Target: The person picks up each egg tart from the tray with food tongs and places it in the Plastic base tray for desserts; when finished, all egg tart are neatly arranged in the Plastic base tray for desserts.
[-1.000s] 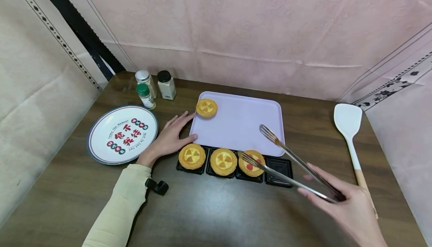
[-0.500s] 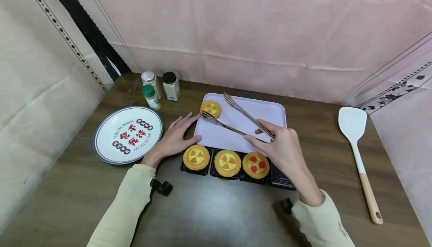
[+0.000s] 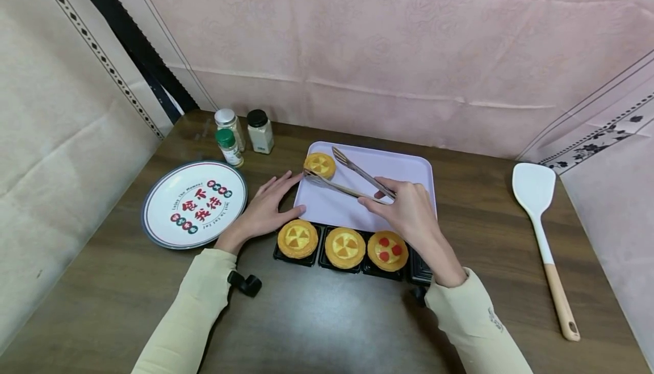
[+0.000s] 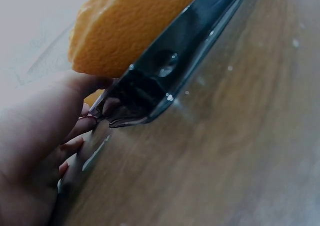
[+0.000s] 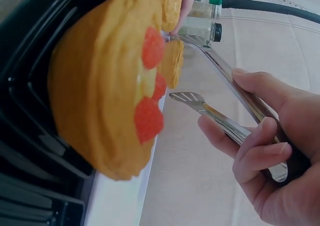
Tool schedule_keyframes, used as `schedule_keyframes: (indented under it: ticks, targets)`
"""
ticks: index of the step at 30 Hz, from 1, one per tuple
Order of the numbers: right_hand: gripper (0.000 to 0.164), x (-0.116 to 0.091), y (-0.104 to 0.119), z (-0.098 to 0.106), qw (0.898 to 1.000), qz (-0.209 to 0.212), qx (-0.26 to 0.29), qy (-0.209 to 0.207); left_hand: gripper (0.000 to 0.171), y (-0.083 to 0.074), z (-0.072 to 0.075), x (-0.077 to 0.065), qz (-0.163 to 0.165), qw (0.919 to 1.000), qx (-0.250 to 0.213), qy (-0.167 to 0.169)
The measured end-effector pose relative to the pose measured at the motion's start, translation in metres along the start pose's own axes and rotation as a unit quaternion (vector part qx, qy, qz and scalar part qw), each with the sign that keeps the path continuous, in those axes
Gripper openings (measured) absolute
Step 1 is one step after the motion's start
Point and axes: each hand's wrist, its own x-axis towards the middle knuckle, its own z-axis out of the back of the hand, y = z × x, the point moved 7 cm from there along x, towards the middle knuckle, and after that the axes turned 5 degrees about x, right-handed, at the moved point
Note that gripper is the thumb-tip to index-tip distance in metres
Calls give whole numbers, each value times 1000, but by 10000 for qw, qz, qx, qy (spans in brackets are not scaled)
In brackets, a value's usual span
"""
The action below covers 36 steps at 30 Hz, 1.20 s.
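Two arms made up the metal tongs [image 3: 360,171], and I pinched them in my right hand [image 3: 409,209], thumb on one arm and forefinger against the other. Their jaws stood parted. In the head view their long axis ran slantwise over the lavender tray [image 3: 403,167], from the joined end at my palm, nearer me and to the right, out to tips that pointed away and to my left. Those tips reached the tart on the tray [image 3: 320,163], in its far left part: one by the near edge of the tart, the other just beside its far right edge. I could not tell whether either tip touched it.

My left hand [image 3: 265,209] lay with its fingers outstretched between the round plate [image 3: 153,215] and the tray, fingertips and thumb at the tray's left edge.

From above, the head view gave me the row of black compartments [image 3: 419,269] on the desk [image 3: 317,317], with two yellow-topped tarts [image 3: 344,247] and one red-dotted tart [image 3: 387,251]. It alone took in the white spatula [image 3: 543,240] on my right.

The right wrist view brought out what that angle hid: slots in the tongs' tips, the tart between them, and my other fingers curled beneath. The left wrist view showed a compartment's glossy side wall, a tart's rough flank rising above its rim, and my thumb close by.
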Motion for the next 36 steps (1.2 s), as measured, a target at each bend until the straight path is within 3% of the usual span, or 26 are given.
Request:
schedule_keyframes:
  ticks: [18,36]
  targets:
    - [48,-3,-7,-3,9998,14,152,106,73,0,0,-1,28,10000,18,2]
    - [44,-5,-3,-1,9993,336,134,-128,73,0,0,0,31,10000,24,25]
